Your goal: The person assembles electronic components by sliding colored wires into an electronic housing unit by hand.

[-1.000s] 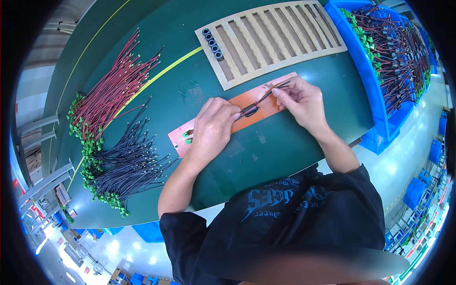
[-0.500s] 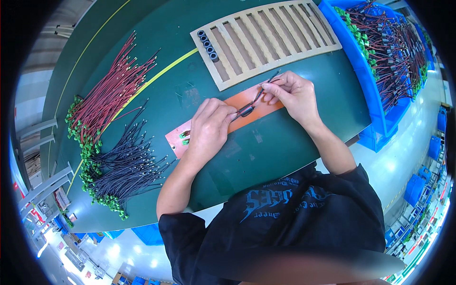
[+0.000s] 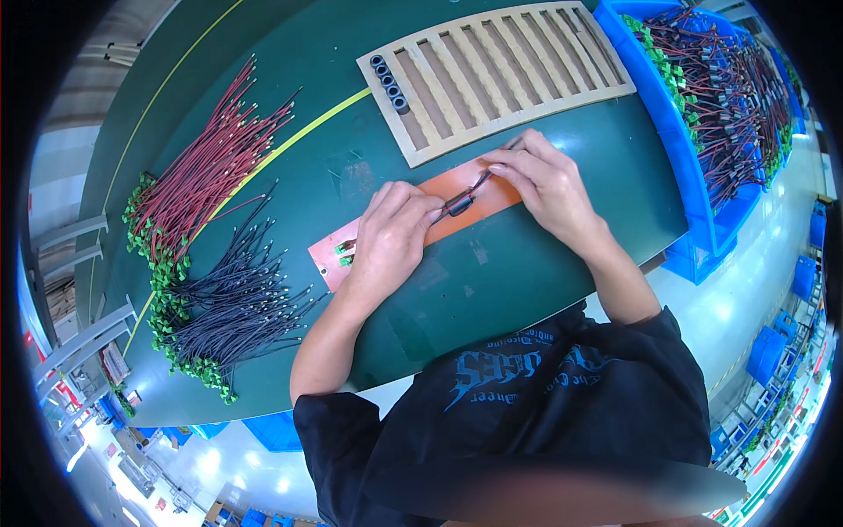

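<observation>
Left hand (image 3: 391, 230), pinched wires (image 3: 481, 182), black cylinder (image 3: 460, 205) just beside

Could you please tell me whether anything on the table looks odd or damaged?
Nothing looks spilled, but a pale, scuffed-looking patch on the green tabletop, beyond the left hand, stands out against the plain colour; real damage is unclear.

The tabletop (image 3: 580, 193) is dark green, crossed by a yellow stripe (image 3: 316, 119). On it, the strip board (image 3: 493, 200) runs pink to orange under a black sleeve (image 3: 459, 205). At left, red wires (image 3: 211, 149) lie far and black wires (image 3: 237, 307) near, both green-ended. The far slotted rack (image 3: 420, 145) is tan; the right bin (image 3: 694, 206), blue.
</observation>
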A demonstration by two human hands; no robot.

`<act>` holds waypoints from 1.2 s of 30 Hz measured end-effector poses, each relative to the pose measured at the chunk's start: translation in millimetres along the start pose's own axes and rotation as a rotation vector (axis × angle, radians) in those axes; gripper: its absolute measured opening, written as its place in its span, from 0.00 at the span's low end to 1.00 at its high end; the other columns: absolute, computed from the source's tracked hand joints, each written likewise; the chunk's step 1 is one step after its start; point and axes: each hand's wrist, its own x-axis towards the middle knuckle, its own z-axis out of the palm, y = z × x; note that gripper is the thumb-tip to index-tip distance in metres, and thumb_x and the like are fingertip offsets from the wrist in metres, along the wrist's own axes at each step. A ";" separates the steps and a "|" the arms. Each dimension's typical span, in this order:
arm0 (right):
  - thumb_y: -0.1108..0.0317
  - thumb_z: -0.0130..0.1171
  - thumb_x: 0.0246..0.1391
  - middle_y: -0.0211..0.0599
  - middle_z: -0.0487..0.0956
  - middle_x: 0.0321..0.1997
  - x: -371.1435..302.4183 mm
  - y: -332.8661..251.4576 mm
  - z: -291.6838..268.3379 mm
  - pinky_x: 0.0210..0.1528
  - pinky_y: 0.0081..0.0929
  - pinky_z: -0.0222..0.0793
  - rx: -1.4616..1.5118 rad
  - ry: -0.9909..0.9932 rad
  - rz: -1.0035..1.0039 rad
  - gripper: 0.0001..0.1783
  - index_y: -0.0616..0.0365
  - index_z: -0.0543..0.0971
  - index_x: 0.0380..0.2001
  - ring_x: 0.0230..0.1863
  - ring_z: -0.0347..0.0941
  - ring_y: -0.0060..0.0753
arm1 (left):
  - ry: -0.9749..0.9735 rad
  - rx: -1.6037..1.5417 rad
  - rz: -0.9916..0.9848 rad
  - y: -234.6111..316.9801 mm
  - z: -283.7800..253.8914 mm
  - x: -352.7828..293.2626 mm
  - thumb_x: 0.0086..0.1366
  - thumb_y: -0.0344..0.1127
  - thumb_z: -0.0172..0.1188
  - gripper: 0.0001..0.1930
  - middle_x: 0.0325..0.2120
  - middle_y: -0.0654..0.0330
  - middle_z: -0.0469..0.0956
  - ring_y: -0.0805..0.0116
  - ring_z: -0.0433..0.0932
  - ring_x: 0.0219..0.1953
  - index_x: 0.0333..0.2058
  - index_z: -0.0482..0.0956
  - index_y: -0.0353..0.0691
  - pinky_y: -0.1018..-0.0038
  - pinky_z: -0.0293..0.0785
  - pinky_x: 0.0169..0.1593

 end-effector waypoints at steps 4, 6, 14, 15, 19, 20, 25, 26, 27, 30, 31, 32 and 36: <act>0.71 0.66 0.60 0.33 0.81 0.38 4.6 10.4 -13.9 0.36 0.26 0.71 0.415 -0.115 0.123 0.07 0.64 0.87 0.37 0.36 0.75 0.26 | -0.004 0.008 -0.005 -1.4 0.9 -0.7 0.55 0.21 0.67 0.08 0.32 0.56 0.77 0.55 0.77 0.37 0.35 0.83 0.34 0.63 0.74 0.41; 0.69 0.65 0.62 0.36 0.83 0.38 10.4 6.5 -20.4 0.39 0.23 0.71 0.920 -0.238 0.462 0.08 0.63 0.88 0.37 0.37 0.74 0.25 | -0.003 0.005 -0.016 -3.4 1.1 -1.7 0.55 0.21 0.67 0.08 0.32 0.56 0.77 0.55 0.77 0.37 0.35 0.83 0.34 0.63 0.74 0.41; 0.58 0.57 0.70 0.34 0.81 0.33 25.8 30.7 3.5 0.44 0.25 0.72 1.142 -0.271 0.427 0.19 0.64 0.84 0.34 0.36 0.74 0.24 | -0.013 0.002 -0.036 -11.0 2.5 5.8 0.54 0.21 0.68 0.08 0.32 0.56 0.77 0.56 0.78 0.36 0.34 0.83 0.34 0.63 0.74 0.41; 0.58 0.55 0.71 0.35 0.81 0.33 27.3 33.0 7.3 0.45 0.26 0.72 1.146 -0.256 0.403 0.19 0.64 0.83 0.33 0.36 0.75 0.25 | -0.012 -0.002 -0.035 -12.3 2.6 6.5 0.54 0.21 0.68 0.08 0.32 0.56 0.77 0.56 0.78 0.36 0.34 0.83 0.34 0.63 0.74 0.41; 0.58 0.49 0.74 0.36 0.78 0.30 34.2 30.3 21.0 0.44 0.27 0.72 1.327 -0.201 0.386 0.20 0.62 0.78 0.32 0.35 0.74 0.29 | -0.011 -0.003 -0.032 -16.0 3.2 7.3 0.54 0.20 0.68 0.08 0.31 0.56 0.77 0.56 0.77 0.35 0.34 0.82 0.33 0.63 0.74 0.40; 0.58 0.49 0.74 0.36 0.78 0.30 35.5 30.2 20.5 0.44 0.27 0.72 1.329 -0.203 0.389 0.20 0.62 0.78 0.32 0.35 0.74 0.29 | -0.012 -0.003 -0.037 -15.9 3.4 7.6 0.54 0.20 0.68 0.08 0.31 0.56 0.77 0.56 0.77 0.35 0.34 0.82 0.33 0.63 0.74 0.40; 0.57 0.47 0.75 0.30 0.68 0.23 33.3 39.0 13.9 0.37 0.25 0.66 1.420 -0.307 0.428 0.21 0.59 0.72 0.29 0.29 0.67 0.26 | 0.007 -0.017 -0.021 -18.9 8.0 9.2 0.54 0.20 0.68 0.08 0.31 0.56 0.77 0.56 0.77 0.34 0.33 0.82 0.33 0.63 0.74 0.39; 0.57 0.47 0.75 0.30 0.68 0.23 31.3 40.4 12.8 0.37 0.25 0.66 1.424 -0.302 0.431 0.21 0.59 0.72 0.29 0.29 0.67 0.26 | 0.001 -0.017 -0.022 -18.9 8.1 9.8 0.54 0.20 0.68 0.08 0.31 0.56 0.77 0.56 0.77 0.34 0.33 0.82 0.33 0.63 0.74 0.39; 0.57 0.47 0.75 0.30 0.68 0.23 29.2 41.2 11.4 0.36 0.24 0.65 1.288 -0.315 0.412 0.21 0.59 0.71 0.29 0.28 0.66 0.25 | 0.004 -0.018 -0.023 -18.2 8.2 10.9 0.54 0.20 0.68 0.08 0.31 0.56 0.77 0.56 0.77 0.34 0.33 0.82 0.33 0.63 0.74 0.38; 0.56 0.47 0.75 0.29 0.68 0.23 28.8 41.4 7.5 0.34 0.22 0.63 1.089 -0.325 0.390 0.22 0.59 0.70 0.28 0.27 0.64 0.22 | 0.005 -0.019 -0.030 -20.1 9.8 12.6 0.54 0.20 0.68 0.08 0.31 0.56 0.77 0.56 0.77 0.34 0.34 0.82 0.33 0.63 0.75 0.38; 0.56 0.48 0.75 0.28 0.68 0.23 29.6 40.2 5.6 0.34 0.21 0.62 1.020 -0.324 0.382 0.22 0.59 0.70 0.27 0.26 0.64 0.21 | 0.007 -0.018 -0.032 -19.9 9.3 13.3 0.53 0.20 0.69 0.08 0.31 0.56 0.77 0.56 0.78 0.34 0.34 0.82 0.33 0.63 0.75 0.38; 0.56 0.48 0.75 0.28 0.68 0.23 29.7 39.4 5.0 0.34 0.21 0.62 1.024 -0.321 0.385 0.22 0.59 0.70 0.27 0.26 0.64 0.21 | 0.002 -0.018 -0.033 -20.0 8.3 13.5 0.53 0.20 0.69 0.08 0.31 0.56 0.77 0.56 0.78 0.34 0.34 0.82 0.33 0.63 0.75 0.38; 0.56 0.48 0.75 0.28 0.69 0.23 27.9 39.2 5.8 0.31 0.21 0.60 0.939 -0.304 0.414 0.23 0.59 0.70 0.26 0.25 0.63 0.19 | -0.037 -0.020 -0.053 -21.4 6.1 14.5 0.57 0.18 0.66 0.08 0.32 0.53 0.79 0.56 0.79 0.36 0.36 0.84 0.32 0.66 0.76 0.39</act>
